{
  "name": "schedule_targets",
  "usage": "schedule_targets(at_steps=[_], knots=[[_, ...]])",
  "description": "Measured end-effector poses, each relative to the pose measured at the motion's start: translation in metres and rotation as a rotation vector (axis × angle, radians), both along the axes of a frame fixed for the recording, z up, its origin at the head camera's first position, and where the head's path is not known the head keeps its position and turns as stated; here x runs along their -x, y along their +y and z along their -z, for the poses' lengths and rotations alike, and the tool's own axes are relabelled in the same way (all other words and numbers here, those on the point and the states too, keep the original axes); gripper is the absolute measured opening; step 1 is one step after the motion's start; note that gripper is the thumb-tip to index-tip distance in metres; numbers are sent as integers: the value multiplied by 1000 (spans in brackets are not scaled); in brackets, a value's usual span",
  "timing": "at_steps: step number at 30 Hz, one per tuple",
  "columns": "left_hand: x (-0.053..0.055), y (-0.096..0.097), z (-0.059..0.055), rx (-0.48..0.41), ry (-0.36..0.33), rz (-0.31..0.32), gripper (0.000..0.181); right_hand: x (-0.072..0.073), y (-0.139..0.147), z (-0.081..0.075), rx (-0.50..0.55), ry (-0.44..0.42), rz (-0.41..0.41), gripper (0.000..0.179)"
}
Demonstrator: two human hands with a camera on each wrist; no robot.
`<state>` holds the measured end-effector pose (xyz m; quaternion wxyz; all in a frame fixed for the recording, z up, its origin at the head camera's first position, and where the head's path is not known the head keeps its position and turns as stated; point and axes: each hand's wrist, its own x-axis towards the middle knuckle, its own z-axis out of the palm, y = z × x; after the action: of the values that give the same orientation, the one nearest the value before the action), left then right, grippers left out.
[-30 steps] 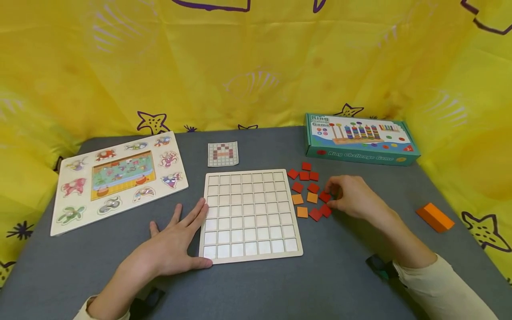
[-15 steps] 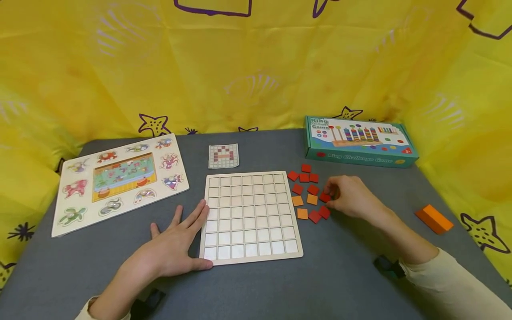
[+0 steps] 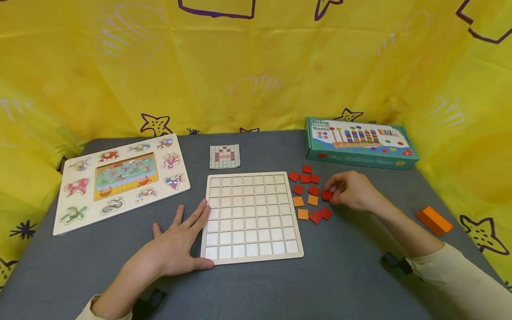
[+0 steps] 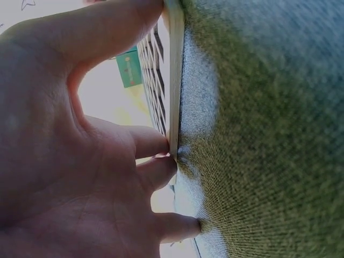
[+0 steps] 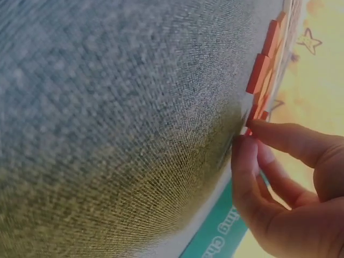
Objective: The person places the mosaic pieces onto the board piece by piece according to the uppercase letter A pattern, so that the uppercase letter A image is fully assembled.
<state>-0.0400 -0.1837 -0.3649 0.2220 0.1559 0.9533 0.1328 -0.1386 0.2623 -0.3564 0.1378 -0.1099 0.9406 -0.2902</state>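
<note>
My left hand (image 3: 176,249) lies spread along the left edge of a wooden grid board (image 3: 252,218), thumb at its near corner and fingertips at its side. The left wrist view shows the thumb (image 4: 107,32) and fingers up against the board's rim (image 4: 176,80). To the right of the board, my right hand (image 3: 354,191) pinches a square red tile (image 3: 326,195) between thumb and fingers, at the right side of a loose group of red and orange tiles (image 3: 313,200). In the right wrist view the fingertips meet at the tile, low over the cloth.
Behind the board lies a small pattern card (image 3: 225,156) with coloured squares. A sea-animal peg puzzle (image 3: 84,209) is at the left. A green game box (image 3: 360,155) stands at the back right, and an orange block (image 3: 434,220) near the right edge. Yellow cloth (image 3: 256,66) hangs behind.
The red tile at my right fingertips has turned squarer and shifted slightly right. The right thumb and fingers have moved a little around it. My left hand has stayed at the board.
</note>
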Motion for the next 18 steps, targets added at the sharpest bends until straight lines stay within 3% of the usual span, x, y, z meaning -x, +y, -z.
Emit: schedule_targets(at_steps=[11, 18], knots=[[0, -1, 0, 2, -7, -7, 128, 4, -16, -9, 6, 26, 21, 23], [0, 0, -1, 9, -31, -15, 129, 9, -35, -11, 63, 32, 12, 23]])
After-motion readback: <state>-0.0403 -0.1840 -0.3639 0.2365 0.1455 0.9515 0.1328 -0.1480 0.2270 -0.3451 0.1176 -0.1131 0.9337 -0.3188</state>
